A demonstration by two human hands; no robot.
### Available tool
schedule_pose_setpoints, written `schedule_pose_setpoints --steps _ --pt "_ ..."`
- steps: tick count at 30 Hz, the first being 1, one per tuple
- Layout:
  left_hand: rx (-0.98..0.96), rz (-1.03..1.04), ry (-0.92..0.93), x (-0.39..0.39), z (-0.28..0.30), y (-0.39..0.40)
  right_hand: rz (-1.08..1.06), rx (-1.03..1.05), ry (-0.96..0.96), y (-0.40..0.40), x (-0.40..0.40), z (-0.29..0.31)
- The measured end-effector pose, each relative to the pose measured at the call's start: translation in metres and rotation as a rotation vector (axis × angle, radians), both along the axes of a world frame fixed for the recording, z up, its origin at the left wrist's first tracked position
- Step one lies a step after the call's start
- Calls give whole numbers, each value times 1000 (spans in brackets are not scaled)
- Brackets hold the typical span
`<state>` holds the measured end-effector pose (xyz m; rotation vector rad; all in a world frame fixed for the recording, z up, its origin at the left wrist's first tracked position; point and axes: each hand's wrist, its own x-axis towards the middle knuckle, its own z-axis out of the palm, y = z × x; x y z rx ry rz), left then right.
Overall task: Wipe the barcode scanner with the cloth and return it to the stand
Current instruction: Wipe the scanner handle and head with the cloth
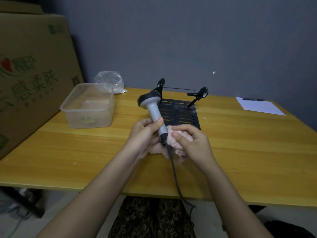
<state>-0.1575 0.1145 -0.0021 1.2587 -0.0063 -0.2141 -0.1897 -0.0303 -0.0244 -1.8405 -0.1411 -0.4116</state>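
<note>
Above the near middle of the yellow wooden desk point(240, 152), the left hand point(145, 134) is gripping the lower handle of the grey barcode scanner point(152, 107), its thumb lying along the shaft. That scanner is tilting up and away, its dark head pointing toward the far left, and its grey cable point(175, 172) is trailing down over the near desk edge. Just to the right, the right hand point(192, 143) is clutching a bunched pink cloth point(173, 141), which is pressing against the dark base of the handle; part of the cloth is hanging below both hands. Behind the hands, the black stand point(181, 110) is sitting on the desk with its two clip arms raised. To the left, a clear plastic tub point(89, 107) is standing near a large cardboard box point(34, 74), with a crumpled plastic bag point(109, 81) behind it. At the far right, a sheet of paper point(259, 106) is lying flat with a pen point(252, 99) on it.
</note>
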Motion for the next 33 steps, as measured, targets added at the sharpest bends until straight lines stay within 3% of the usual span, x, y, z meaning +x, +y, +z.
schedule_pose_setpoints --steps 3,7,12,15,17,19,21,26,29,33 --pt "-23 -6 -4 -2 1 -3 -73 39 -75 5 -6 1" --pt "9 25 -35 -3 5 -11 -153 -319 -193 25 -11 -13" --pt "-6 -21 -27 -1 4 0 -15 83 64 -2 -1 -1" --pt "-10 -27 -50 -1 4 2 -51 95 -49 -5 -4 4" --pt "27 14 -71 -1 7 -3 -82 -34 -126 15 -10 0" --pt "38 39 -61 -2 11 -8 -199 -371 -234 36 -12 -9" --pt "38 59 -47 -2 12 -11 -275 -460 -281 41 -11 -14" --pt "16 20 -36 1 9 0 -3 64 4 6 0 3" --pt "-60 -74 -30 4 10 5 43 298 102 -14 7 8" --pt "-47 -151 -97 5 15 6 213 335 264 -4 8 5"
